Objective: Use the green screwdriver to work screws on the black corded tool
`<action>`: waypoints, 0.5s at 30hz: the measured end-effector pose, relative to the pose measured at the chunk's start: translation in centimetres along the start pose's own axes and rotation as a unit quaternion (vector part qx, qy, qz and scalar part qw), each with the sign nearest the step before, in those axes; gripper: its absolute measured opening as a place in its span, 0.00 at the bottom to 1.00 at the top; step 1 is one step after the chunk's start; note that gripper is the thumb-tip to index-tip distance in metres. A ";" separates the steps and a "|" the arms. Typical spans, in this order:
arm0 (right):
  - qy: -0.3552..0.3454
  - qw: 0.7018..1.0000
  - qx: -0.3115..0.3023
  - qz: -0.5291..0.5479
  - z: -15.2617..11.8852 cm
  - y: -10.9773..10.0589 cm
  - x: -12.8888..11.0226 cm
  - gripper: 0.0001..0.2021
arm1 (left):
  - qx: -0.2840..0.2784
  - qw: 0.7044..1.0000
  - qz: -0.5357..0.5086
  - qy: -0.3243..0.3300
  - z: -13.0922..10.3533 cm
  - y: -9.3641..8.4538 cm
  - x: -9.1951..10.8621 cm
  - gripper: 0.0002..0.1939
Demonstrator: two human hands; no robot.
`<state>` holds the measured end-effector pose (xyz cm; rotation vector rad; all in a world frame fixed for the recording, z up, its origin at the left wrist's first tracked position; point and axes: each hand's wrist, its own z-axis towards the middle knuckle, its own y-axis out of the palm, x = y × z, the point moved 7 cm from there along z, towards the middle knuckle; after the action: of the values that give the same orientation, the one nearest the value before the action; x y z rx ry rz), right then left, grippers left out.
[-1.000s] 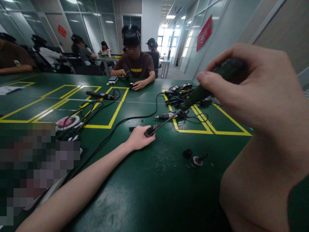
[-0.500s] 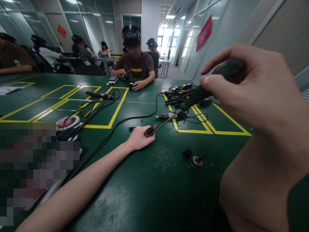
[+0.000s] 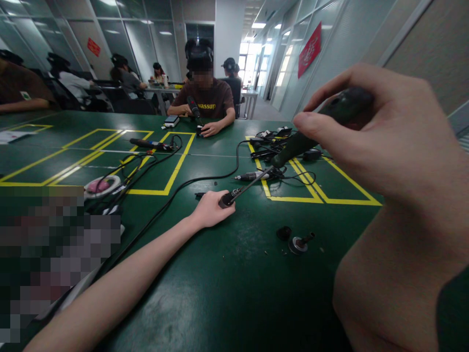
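Screwdriver [image 3: 254, 182] in my right hand [image 3: 399, 132], fingers wrapped round its handle [image 3: 296, 146], reaches the small dark part [image 3: 225, 200] clamped in my left hand [image 3: 209, 210], beyond and left of the metal-rimmed piece [image 3: 297, 246]. I judge both light and stiff; the part may slip unless pinched by its sides.

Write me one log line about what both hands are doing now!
left hand: grips black cylindrical part | right hand: holds dark green screwdriver | screwdriver tip: at that part | green table: silver-rimmed round part
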<state>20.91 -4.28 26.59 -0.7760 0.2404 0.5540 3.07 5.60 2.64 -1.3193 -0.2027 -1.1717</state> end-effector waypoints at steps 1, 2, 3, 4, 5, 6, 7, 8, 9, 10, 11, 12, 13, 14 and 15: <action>0.001 1.000 0.003 -0.002 0.0 0.0 -0.1 0.11 | 0.001 1.000 0.000 0.000 0.0 0.0 0.0 0.16; 0.002 1.000 0.008 -0.007 -0.1 0.0 -0.1 0.14 | 0.001 1.000 0.001 0.000 0.0 0.0 0.0 0.16; 0.005 1.000 0.014 -0.013 -0.1 -0.1 0.0 0.17 | 0.001 1.000 0.001 0.001 0.0 0.0 0.0 0.15; 0.007 1.000 0.016 -0.018 -0.2 0.0 0.0 0.18 | 0.000 1.000 0.000 0.002 0.0 0.0 0.0 0.15; 0.010 1.000 0.017 -0.018 -0.2 0.0 0.1 0.18 | 0.001 1.000 0.001 0.003 0.0 0.0 0.0 0.15; 0.012 1.000 0.017 -0.015 -0.2 0.0 0.2 0.17 | 0.001 1.000 0.001 0.002 0.0 0.0 0.0 0.15; 0.015 1.000 0.016 -0.009 -0.1 0.1 0.3 0.15 | 0.000 1.000 0.001 0.002 0.0 0.0 0.0 0.15; 0.016 1.000 0.017 -0.005 -0.1 0.0 0.3 0.11 | 0.000 1.000 0.000 0.001 -0.1 0.0 0.1 0.15; 0.016 1.000 0.017 -0.003 0.0 0.0 0.2 0.07 | -0.001 1.000 0.000 0.001 -0.1 -0.1 0.1 0.15; 0.017 1.000 0.015 -0.004 0.0 0.0 0.1 0.04 | -0.001 1.000 0.000 0.001 -0.1 -0.1 0.1 0.15; 0.019 1.000 0.014 -0.009 0.1 -0.1 0.0 0.01 | -0.001 1.000 0.000 0.001 -0.1 -0.1 0.1 0.15; 0.021 1.000 0.015 -0.015 0.1 -0.1 -0.1 0.01 | -0.001 1.000 0.000 0.002 -0.1 -0.1 0.1 0.15; 0.026 0.999 0.016 -0.019 0.1 -0.2 -0.1 0.01 | 0.000 1.000 0.001 0.002 -0.1 -0.1 0.1 0.15; 0.031 0.999 0.017 -0.020 0.1 -0.2 -0.2 0.02 | 0.000 1.000 0.001 0.003 -0.1 -0.1 0.1 0.15; 0.034 0.999 0.018 -0.021 0.1 -0.2 -0.1 0.05 | 0.001 1.000 0.002 0.003 -0.1 -0.2 0.1 0.14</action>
<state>20.89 -4.36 26.84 -0.7643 0.2951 0.4834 2.99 5.50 2.82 -1.3142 -0.1963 -1.1722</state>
